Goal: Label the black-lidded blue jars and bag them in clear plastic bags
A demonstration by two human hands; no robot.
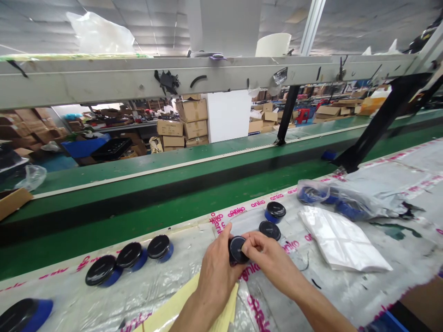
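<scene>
Your left hand [217, 263] grips the black disc-faced piece [238, 251]; your right hand [266, 254] pinches its rim; uneven pressure could dislodge it.

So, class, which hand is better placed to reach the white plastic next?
Probably the right hand: the white plastic lies nearer it, though it also touches the black disc that the left hand cradles.
</scene>
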